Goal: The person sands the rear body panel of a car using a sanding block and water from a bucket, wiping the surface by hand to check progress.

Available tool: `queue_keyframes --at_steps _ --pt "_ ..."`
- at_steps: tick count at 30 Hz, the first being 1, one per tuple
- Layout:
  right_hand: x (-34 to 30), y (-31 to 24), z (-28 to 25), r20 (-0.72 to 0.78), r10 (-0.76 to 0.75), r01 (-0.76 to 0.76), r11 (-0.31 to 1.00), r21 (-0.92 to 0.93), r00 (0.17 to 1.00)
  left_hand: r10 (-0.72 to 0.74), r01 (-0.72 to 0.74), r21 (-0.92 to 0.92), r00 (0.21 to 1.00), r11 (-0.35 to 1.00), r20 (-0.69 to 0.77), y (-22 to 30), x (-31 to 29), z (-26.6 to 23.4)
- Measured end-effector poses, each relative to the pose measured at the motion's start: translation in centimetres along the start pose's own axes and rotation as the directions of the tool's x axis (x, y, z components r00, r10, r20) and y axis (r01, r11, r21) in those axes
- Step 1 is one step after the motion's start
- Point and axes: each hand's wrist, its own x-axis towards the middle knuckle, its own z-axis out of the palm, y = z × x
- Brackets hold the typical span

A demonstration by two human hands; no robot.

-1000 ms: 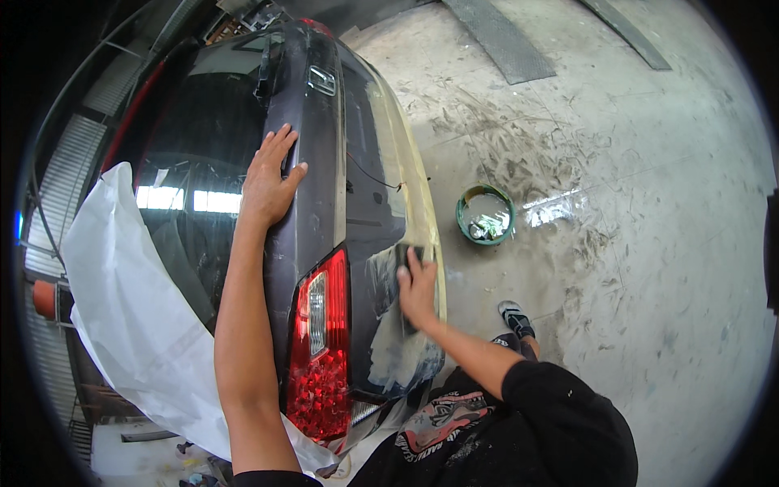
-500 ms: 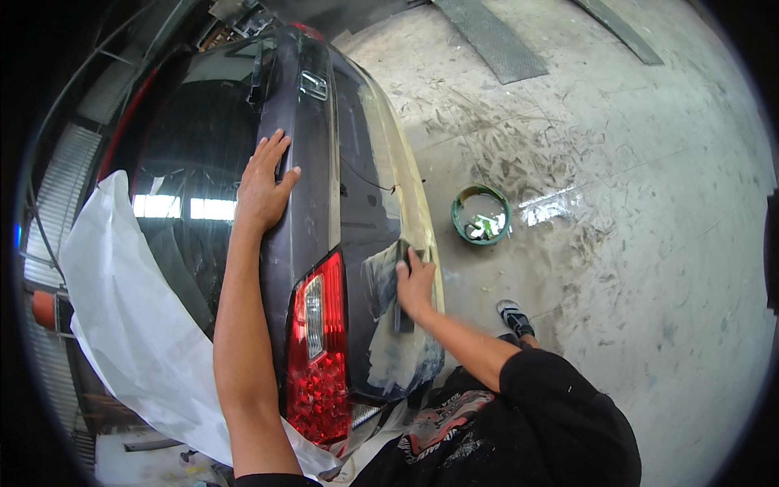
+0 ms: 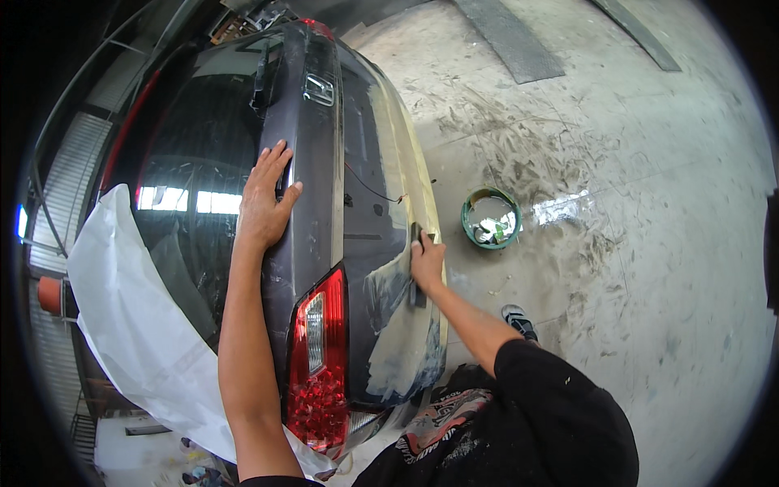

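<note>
My left hand point(image 3: 266, 199) lies flat with fingers stretched on the dark grey tailgate point(image 3: 302, 215) of a car, at the edge of the rear window point(image 3: 182, 235). In my right hand point(image 3: 426, 264) is a dark, narrow sanding block point(image 3: 417, 296), pressed against the rear bumper point(image 3: 369, 243). Pale filler point(image 3: 391, 345) covers patches of the bumper, and a yellowish band point(image 3: 414, 178) follows its outer edge. Between my arms sits the red tail light point(image 3: 320, 357). A thin wire point(image 3: 373, 188) pokes out of the bumper.
On the wet, smeared concrete floor point(image 3: 649, 268) stands a green bucket point(image 3: 491, 217) with water in it, right of the bumper. White sheeting point(image 3: 138, 316) hangs over the car's side at left. Dark strips point(image 3: 511, 40) lie at the back. My shoe point(image 3: 518, 321) is below the bucket.
My right hand has slid the sanding block a little farther along the bumper, away from me and toward its outer edge. My left hand stays on the tailgate. The whole view has shifted slightly.
</note>
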Motion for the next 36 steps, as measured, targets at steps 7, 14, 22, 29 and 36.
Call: queue_keyframes --at_steps 7,14,22,29,36 --pt "-2.8 -1.9 1.0 -0.051 -0.29 0.293 0.954 0.067 0.956 -0.032 0.032 0.006 0.999 0.999 0.022 -0.8 -1.1 -0.3" --pt "-2.5 -0.1 1.2 0.017 -0.309 0.307 0.949 0.077 0.951 -0.051 0.05 0.013 0.998 0.999 0.028 -0.6 -1.3 -0.6" --pt "0.0 -0.8 1.5 0.085 -0.281 0.272 0.956 0.107 0.956 -0.088 0.086 0.043 0.995 0.995 0.037 -0.4 -1.4 -0.8" --pt "8.7 -0.9 3.1 0.091 -0.243 0.238 0.969 0.067 0.966 -0.093 0.091 0.045 0.995 0.995 0.044 0.4 -0.4 -1.1" --pt "13.2 -1.4 3.5 0.118 -0.264 0.251 0.961 0.118 0.957 -0.094 0.092 0.035 0.995 0.995 0.043 0.6 0.5 -0.9"
